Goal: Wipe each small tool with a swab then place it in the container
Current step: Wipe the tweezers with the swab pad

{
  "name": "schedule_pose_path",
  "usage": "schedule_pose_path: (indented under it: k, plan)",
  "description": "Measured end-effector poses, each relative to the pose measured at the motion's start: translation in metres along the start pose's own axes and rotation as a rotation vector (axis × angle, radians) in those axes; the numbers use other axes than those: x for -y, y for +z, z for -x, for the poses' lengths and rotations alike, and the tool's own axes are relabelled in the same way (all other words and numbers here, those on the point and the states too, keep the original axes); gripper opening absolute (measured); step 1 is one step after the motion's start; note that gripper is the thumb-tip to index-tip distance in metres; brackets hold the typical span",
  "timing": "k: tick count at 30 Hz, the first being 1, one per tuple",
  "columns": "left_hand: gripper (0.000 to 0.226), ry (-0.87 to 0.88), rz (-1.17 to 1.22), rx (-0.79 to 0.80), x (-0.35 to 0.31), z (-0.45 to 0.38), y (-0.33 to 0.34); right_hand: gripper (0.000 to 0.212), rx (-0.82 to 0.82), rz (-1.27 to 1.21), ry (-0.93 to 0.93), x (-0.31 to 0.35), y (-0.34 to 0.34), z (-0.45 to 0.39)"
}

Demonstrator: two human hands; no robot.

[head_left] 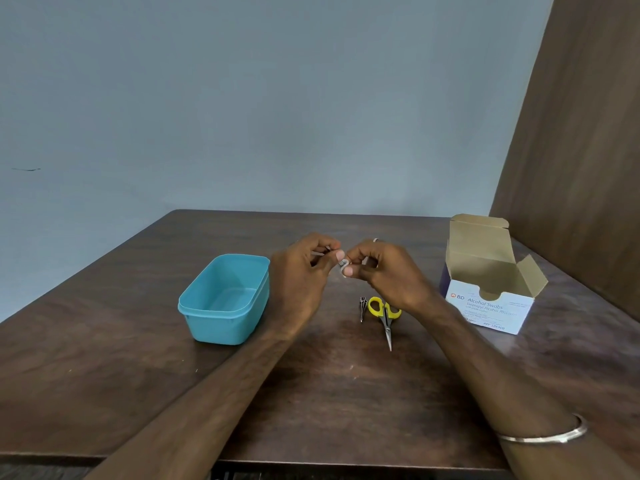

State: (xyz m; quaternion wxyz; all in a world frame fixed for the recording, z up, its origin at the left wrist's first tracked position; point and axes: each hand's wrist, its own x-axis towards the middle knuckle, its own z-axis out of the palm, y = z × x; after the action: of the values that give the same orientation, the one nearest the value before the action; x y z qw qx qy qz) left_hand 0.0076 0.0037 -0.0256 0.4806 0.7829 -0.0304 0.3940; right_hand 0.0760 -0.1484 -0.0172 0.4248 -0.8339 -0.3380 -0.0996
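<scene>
Plain room, possibly home or office, dark wood-grain table [138, 358], bare blue-grey wall [242, 98], wood panel [588, 168] at right; swab box [491, 306] on table
</scene>
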Motion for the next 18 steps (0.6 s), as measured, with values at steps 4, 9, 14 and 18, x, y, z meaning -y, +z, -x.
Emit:
schedule_pose_path:
  k: [4,9,14,18]
  plan:
    - [0.016,-0.018,0.025,-0.007,0.0,0.0,0.0,0.022,0.013,0.009,0.002,-0.002,-0.001,0.0]
    - [0.015,-0.063,0.087,-0.078,-0.008,-0.001,-0.002,0.021,0.001,0.024,0.029,-0.005,-0.004,-0.001]
    - [0.016,-0.121,0.183,-0.095,-0.012,-0.001,-0.003,0.014,-0.032,-0.064,0.07,-0.006,-0.005,-0.002]
    - [0.027,-0.149,0.161,-0.073,-0.009,-0.002,-0.003,0.013,-0.07,-0.222,0.136,-0.008,-0.007,-0.002]
